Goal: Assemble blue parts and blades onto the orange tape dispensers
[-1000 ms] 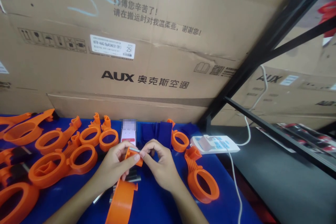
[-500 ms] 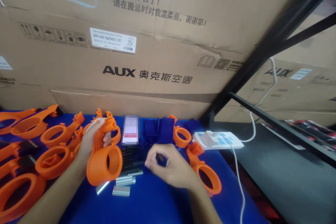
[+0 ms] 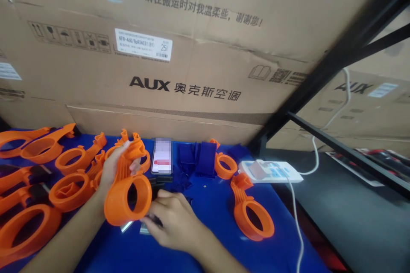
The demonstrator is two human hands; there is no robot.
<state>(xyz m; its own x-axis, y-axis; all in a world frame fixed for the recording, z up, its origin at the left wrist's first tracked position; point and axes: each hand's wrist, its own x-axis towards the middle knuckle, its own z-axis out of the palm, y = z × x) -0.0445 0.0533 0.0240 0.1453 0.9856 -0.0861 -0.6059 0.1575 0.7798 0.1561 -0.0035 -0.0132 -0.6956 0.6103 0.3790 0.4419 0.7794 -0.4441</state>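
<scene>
**Inspector:** Head view. Left hand (image 3: 112,166) grips an orange ring clamp (image 3: 127,196) by its handle, fingers clenched round the stem, the ring end tilted toward the camera and lifted off the blue desk (image 3: 198,239).

**Assistant:** And the right hand (image 3: 174,222)?

**Inspector:** Palm down on the desk, just right of that clamp's ring, fingertips pinched over a small stack of metal strips (image 3: 142,227). Whether a strip is actually gripped I cannot tell; the knuckles hide it.

**Assistant:** Surroundings?

**Inspector:** More orange clamps (image 3: 68,190) lie left of the held clamp, another (image 3: 253,217) to its right. Behind it stand a phone (image 3: 162,156) and blue plastic pieces (image 3: 200,158); a white power strip (image 3: 270,171) sits farther right. A cardboard carton (image 3: 179,51) backs the desk.

**Assistant:** Advice on handling?

**Inspector:** In my judgement, separate one strip from the stack with thumb and forefinger, hold the clamp steady by the stem, and keep the ring opening facing the working hand so nothing snags.
</scene>
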